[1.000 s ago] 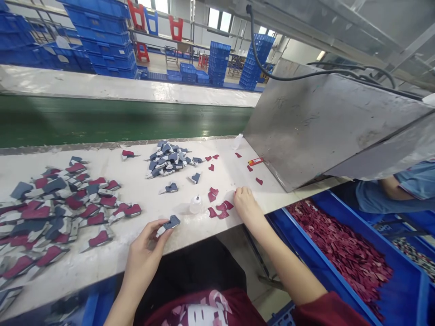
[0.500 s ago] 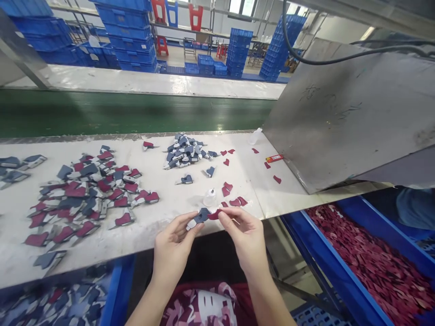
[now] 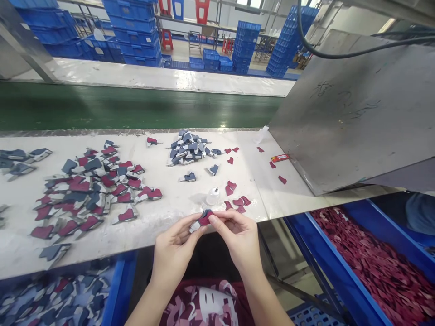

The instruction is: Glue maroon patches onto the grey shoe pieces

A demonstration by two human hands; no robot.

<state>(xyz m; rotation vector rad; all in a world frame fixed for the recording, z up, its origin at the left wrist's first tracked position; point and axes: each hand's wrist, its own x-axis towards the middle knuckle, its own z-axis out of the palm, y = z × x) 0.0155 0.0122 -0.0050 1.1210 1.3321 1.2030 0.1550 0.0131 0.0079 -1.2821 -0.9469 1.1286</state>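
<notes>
2 bare hands meet at the table's near edge over 1 navy-and-white moulded piece point(image 3: 194, 227) and 1 maroon inlay point(image 3: 205, 219). The left hand point(image 3: 175, 244) pinches the moulded piece by its white end, between thumb and forefinger; the right hand point(image 3: 243, 237) has its thumb on the inlay, fingers bent behind, and the inlay lies against the navy part, between the 2 thumbs. Just beyond the fingertips stands 1 white squeeze bottle point(image 3: 213, 196); a 2nd bottle point(image 3: 261, 135) leans near the metal panel point(image 3: 353, 117). About 12 loose maroon inlays point(image 3: 282, 179) lie on the white tabletop point(image 3: 170, 194), 3 of them near 1 red-and-yellow strip point(image 3: 279, 158). 2 single navy pieces point(image 3: 189, 176) lie before 1 navy pile point(image 3: 190, 147), too overlapped to count
</notes>
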